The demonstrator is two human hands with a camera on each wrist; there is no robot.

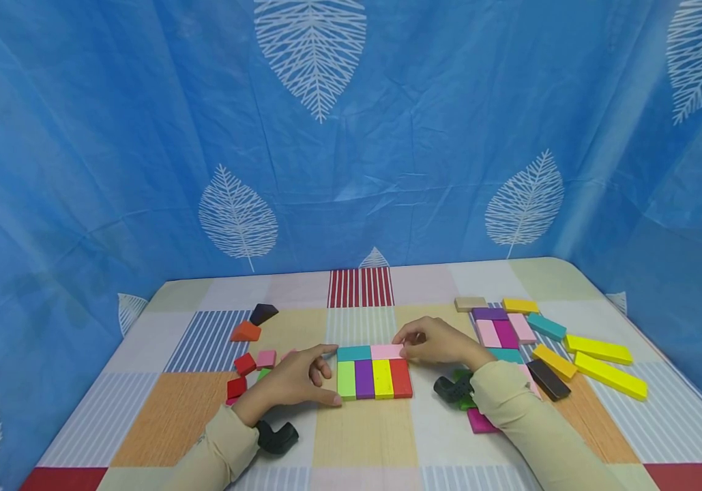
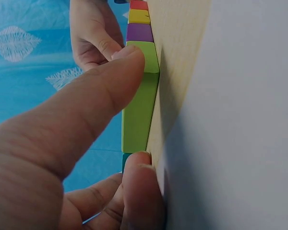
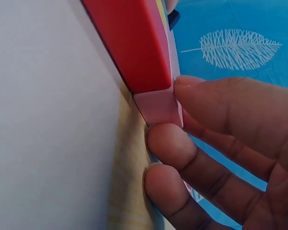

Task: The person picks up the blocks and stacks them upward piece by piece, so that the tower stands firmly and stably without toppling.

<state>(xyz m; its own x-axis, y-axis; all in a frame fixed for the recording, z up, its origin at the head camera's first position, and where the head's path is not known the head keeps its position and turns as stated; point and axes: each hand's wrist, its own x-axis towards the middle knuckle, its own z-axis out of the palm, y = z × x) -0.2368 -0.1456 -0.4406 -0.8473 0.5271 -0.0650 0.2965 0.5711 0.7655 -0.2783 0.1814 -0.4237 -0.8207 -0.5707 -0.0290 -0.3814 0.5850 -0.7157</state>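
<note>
Two rows of coloured blocks lie flat together at the table's middle. Teal (image 1: 353, 353) and pink (image 1: 381, 352) blocks form the far row; light green (image 1: 346, 382), purple (image 1: 364, 380), yellow (image 1: 383, 379) and red (image 1: 401, 379) blocks stand side by side in the near one. My left hand (image 1: 295, 376) spans the left side, its thumb (image 2: 117, 79) touching the light green block and a fingertip (image 2: 138, 165) against the teal block. At the far right corner my right hand (image 1: 439, 342) pinches the pink block (image 3: 158, 106) between thumb and fingers.
Loose blocks lie on the right, among them yellow sticks (image 1: 611, 375), a black block (image 1: 548, 380) and a teal block (image 1: 547, 326). To the left are red (image 1: 244, 363), orange (image 1: 246, 332) and black (image 1: 263, 313) pieces. A blue curtain (image 1: 412, 170) hangs behind the table.
</note>
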